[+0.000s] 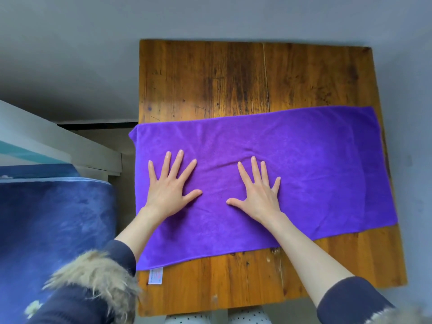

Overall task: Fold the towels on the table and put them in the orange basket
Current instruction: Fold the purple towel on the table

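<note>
Purple towel (292, 164) lies spread flat across the wooden table (233, 78), long side running 9 to 3 o'clock, its left end overhanging the table edge. White label (155, 275) at its 7 o'clock corner. Left hand (168, 185) and right hand (259, 190) press palm-down on it, fingers splayed straight, grasping nothing.

A worn wooden table (245, 73) carries a purple towel (315, 171) spread flat, its left end overhanging.

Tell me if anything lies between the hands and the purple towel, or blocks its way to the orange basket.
Nothing does: the left hand and right hand already rest flat on the purple towel, fingers spread. The orange basket is not in view, so the way there cannot be judged.
</note>
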Action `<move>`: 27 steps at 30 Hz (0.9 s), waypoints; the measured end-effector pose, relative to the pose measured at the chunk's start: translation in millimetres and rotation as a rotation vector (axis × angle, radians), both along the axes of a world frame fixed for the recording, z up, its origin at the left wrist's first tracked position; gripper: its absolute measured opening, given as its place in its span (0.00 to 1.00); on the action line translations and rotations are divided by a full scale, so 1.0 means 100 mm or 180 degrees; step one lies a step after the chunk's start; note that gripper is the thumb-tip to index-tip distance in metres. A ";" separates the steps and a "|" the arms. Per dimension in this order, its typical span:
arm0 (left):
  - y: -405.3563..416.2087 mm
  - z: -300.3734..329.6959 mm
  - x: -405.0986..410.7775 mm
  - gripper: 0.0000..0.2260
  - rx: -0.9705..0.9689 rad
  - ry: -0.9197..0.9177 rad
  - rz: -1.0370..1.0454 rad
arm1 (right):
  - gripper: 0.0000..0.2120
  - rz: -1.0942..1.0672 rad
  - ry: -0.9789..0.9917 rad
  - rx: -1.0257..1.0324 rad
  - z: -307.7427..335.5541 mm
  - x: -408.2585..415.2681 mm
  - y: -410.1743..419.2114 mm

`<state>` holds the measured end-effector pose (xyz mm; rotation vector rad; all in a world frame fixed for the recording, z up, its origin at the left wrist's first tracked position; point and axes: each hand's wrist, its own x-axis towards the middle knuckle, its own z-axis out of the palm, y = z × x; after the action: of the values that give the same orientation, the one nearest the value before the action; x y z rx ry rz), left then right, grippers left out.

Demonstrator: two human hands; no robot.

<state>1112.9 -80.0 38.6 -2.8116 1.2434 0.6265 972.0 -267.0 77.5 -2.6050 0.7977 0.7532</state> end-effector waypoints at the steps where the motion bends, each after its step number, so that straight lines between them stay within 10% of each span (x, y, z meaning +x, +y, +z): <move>1: -0.04 0.04 0.01 0.36 0.0067 -0.0011 -0.0016 | 0.45 0.0020 -0.0080 -0.0012 0.01 -0.05 -0.04; 27: -2.09 0.12 -2.43 0.45 0.0145 0.0121 -0.0408 | 0.29 -0.1044 -0.0105 -0.0191 -0.08 -2.56 -1.96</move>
<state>869.4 -289.5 50.4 -2.6697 1.3838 0.6948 715.7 -463.0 69.7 -2.4395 1.2146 0.5970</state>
